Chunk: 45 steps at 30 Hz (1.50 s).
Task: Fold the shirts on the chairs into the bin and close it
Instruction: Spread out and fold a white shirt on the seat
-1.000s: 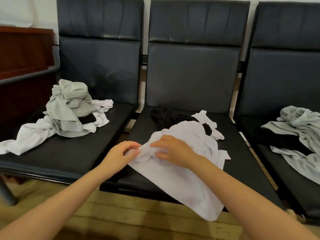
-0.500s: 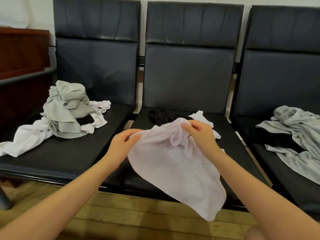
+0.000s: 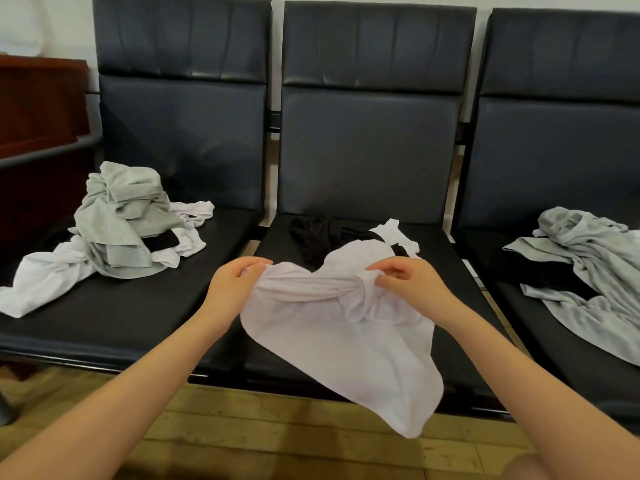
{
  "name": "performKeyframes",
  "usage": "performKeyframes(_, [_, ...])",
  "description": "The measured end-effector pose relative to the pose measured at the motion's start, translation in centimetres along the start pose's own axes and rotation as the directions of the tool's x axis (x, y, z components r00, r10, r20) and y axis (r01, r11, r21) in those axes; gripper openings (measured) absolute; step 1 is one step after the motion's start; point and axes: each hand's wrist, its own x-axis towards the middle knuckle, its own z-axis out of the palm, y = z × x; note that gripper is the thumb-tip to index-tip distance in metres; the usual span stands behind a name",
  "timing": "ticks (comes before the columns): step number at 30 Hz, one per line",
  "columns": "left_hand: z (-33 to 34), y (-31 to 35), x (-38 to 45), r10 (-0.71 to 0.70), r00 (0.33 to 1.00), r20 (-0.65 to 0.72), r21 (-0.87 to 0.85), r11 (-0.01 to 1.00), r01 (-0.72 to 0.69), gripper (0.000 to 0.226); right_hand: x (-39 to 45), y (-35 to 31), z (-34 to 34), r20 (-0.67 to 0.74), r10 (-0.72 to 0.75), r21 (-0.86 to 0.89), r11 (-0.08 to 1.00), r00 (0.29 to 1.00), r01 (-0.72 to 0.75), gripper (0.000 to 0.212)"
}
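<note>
The fingers (image 3: pixel 258 263) of the left hand (image 3: pixel 230 287) curl over the left edge of a white shirt (image 3: pixel 341 337) and pinch it, while the fingers (image 3: pixel 388 270) of the right hand (image 3: pixel 412 287) pinch a bunched, twisted part of the same shirt on its right side. Between the two hands the cloth is pulled into a taut band, and the rest of the shirt hangs down in front of the middle chair (image 3: pixel 370 133), its lowest corner dangling past the seat's front edge over the wooden floor (image 3: pixel 277 441).

On the middle seat behind the held shirt lie a black garment (image 3: pixel 318 237) and a further piece of white cloth (image 3: pixel 396 233), which shows just beyond the right hand.

The left chair (image 3: pixel 180 116) carries a heap: a grey shirt (image 3: pixel 121 216) crumpled on top, white cloth (image 3: pixel 38 285) spreading out from under it toward the seat's left edge, and a small dark piece tucked in between. On the right chair (image 3: pixel 561 133) a light grey shirt (image 3: pixel 595 271) lies spread, with a dark garment (image 3: pixel 547 275) partly under it.

A dark red wooden cabinet (image 3: pixel 38 98) stands to the left of the chairs.
</note>
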Motion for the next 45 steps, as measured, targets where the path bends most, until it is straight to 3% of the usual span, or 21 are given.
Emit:
performKeyframes(5, [-1.0,-2.3,0.4,0.012,1.0,-0.019,0.11,0.994,-0.01,0.019,-0.5,0.2,-1.3,-0.191,0.015,0.103,0.995,0.982,0.005,0.023])
performKeyframes(10, [-1.3,-4.1,1.2,0.036,0.994,0.107,0.493,0.866,-0.085,0.021,-0.4,0.9,-2.7,-0.31,0.091,0.198,0.98,0.946,-0.03,0.018])
performKeyframes(15, [1.0,-2.8,1.3,0.189,0.97,0.151,0.533,0.811,-0.241,0.032,-0.8,1.3,-2.2,-0.185,0.168,0.201,0.971,0.968,-0.13,0.021])
performKeyframes(20, [3.4,-1.8,0.6,0.124,0.925,0.36,0.447,0.847,-0.288,0.04,-2.3,1.4,-2.0,0.027,0.119,0.057,0.991,0.993,-0.12,0.017])
performKeyframes(23, [4.0,-2.4,0.3,0.18,0.915,0.362,0.419,0.845,-0.333,0.031,-3.4,1.5,-1.3,0.105,0.108,-0.01,0.994,0.989,-0.108,0.016])
performKeyframes(26, [3.6,-2.1,-0.7,0.31,0.89,0.336,0.338,0.842,-0.421,0.022,-4.0,1.5,-1.6,-0.082,0.096,0.146,0.986,0.992,-0.083,0.017])
performKeyframes(29, [3.1,-2.2,-2.2,0.399,0.767,0.503,0.338,0.726,-0.599,0.021,-3.7,1.1,-2.3,-0.313,0.186,0.418,0.908,0.931,-0.041,0.017])
performKeyframes(32, [3.8,-2.4,-3.8,0.398,0.697,0.596,0.351,0.652,-0.672,0.023,-2.6,0.6,-2.8,-0.398,0.328,0.559,0.827,0.857,-0.057,0.019])
performKeyframes(34, [4.7,-2.3,-4.3,0.395,0.705,0.588,0.348,0.664,-0.662,0.023,-1.5,0.1,-3.1,-0.422,0.401,0.636,0.77,0.813,-0.049,0.015])
performKeyframes(36, [5.5,-1.8,-4.5,0.362,0.739,0.568,0.356,0.701,-0.618,0.023,-0.7,-0.2,-3.2,-0.452,0.421,0.618,0.784,0.786,-0.065,0.012])
performKeyframes(38, [5.8,-1.3,-4.3,0.319,0.776,0.544,0.372,0.737,-0.564,0.02,-0.4,0.1,-3.0,-0.422,0.334,0.483,0.87,0.843,-0.103,0.014])
performKeyframes(40, [5.7,-0.7,-3.5,0.256,0.835,0.487,0.412,0.776,-0.478,0.015,-0.9,0.0,-2.4,-0.182,0.16,0.359,0.929,0.97,-0.086,0.018])
performKeyframes(42, [5.2,-0.4,-2.2,0.164,0.915,0.368,0.462,0.821,-0.334,0.011,-1.6,-0.1,-1.8,0.077,0.026,0.285,0.957,0.997,-0.046,0.026])
performKeyframes(43, [4.9,-0.5,-1.5,0.112,0.946,0.305,0.489,0.834,-0.257,0.013,-1.7,0.1,-1.7,0.085,-0.002,0.255,0.967,0.996,-0.019,0.029])
performKeyframes(45, [4.4,-1.1,-0.4,0.033,0.975,0.22,0.55,0.821,-0.152,0.022,-1.7,0.8,-2.3,-0.078,-0.001,0.145,0.989,0.997,0.012,0.028])
